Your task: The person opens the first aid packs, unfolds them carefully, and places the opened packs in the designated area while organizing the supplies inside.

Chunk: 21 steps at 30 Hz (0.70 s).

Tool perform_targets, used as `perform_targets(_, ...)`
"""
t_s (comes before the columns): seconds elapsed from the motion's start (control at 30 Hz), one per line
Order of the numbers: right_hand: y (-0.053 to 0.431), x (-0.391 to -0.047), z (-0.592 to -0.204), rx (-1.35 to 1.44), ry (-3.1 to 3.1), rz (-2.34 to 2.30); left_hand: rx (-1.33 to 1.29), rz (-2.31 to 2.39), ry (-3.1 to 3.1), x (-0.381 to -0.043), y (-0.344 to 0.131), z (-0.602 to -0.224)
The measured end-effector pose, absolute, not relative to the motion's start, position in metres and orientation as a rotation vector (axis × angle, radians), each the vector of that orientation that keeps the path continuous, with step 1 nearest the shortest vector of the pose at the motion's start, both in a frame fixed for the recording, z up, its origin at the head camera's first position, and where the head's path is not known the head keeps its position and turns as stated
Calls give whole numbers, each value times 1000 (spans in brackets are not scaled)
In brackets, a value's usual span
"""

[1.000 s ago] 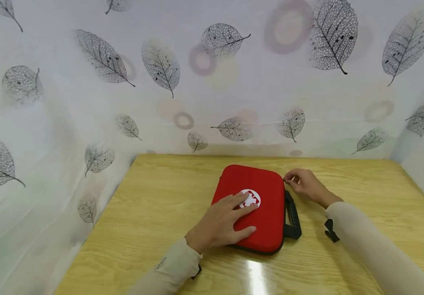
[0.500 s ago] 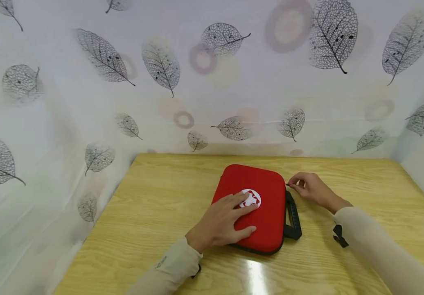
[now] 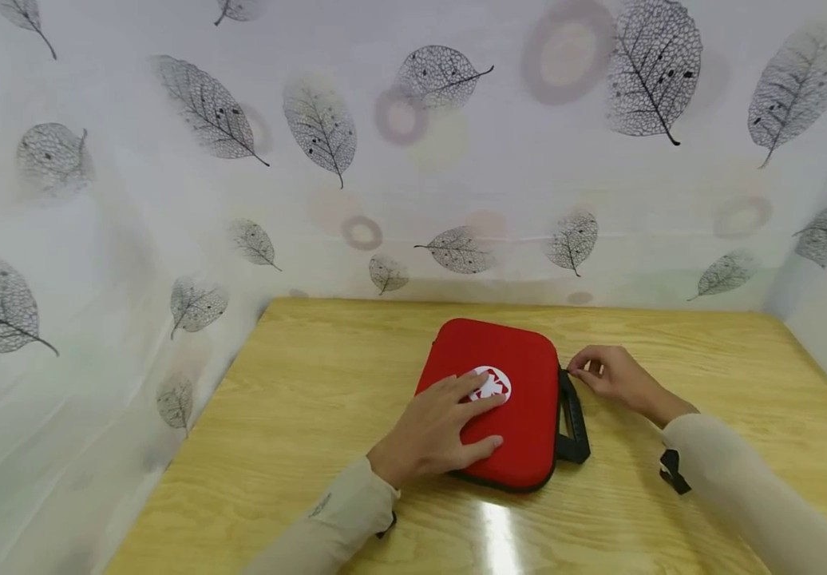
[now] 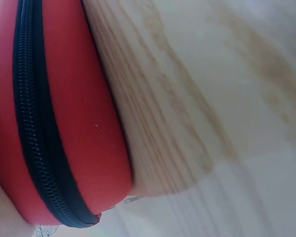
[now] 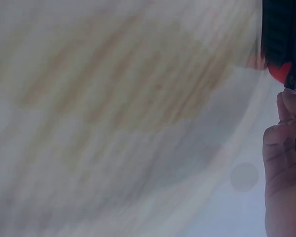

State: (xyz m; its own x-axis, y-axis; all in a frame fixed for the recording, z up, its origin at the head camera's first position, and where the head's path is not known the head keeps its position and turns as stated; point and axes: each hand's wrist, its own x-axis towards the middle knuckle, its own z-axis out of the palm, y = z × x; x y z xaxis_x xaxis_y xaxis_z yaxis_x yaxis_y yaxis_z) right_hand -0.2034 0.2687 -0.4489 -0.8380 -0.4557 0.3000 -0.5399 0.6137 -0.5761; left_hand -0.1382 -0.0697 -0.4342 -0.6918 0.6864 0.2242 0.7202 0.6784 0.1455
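A red hard-shell first-aid case [image 3: 507,347] lies on the table, with a white emblem [image 3: 501,382] on its lid. My left hand [image 3: 431,435] rests on the lid with fingers spread, partly covering the emblem. At the far right corner, just beyond the black carry handle [image 3: 577,419], thumb and forefinger of my right hand [image 3: 618,382] pinch a small dark zipper pull [image 5: 292,81]. The left wrist view shows the black zipper [image 4: 32,128] with teeth meshed along the case's side, and a loose metal pull [image 4: 132,199] near its end.
The wood-grain table [image 3: 327,359] extends around the case. Behind it hangs a pale sheet [image 3: 356,160] printed with leaves, which also runs down the left and right sides. Light glares off the tabletop [image 3: 500,535] in front.
My right hand has drawn toward me along the case's right edge, from the far corner to the top of the handle. The left hand stays on the lid.
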Motion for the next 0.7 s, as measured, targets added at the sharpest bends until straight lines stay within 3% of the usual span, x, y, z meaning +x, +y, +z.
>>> perform_targets(0.23,271,-184,-446,833,-2702,1076,-1124,-345,-2715,-145,-61,-435)
perform_targets(0.7,267,-177,-447,721,-2743,1059,-1029,-281,-2716,-161,-44,-437)
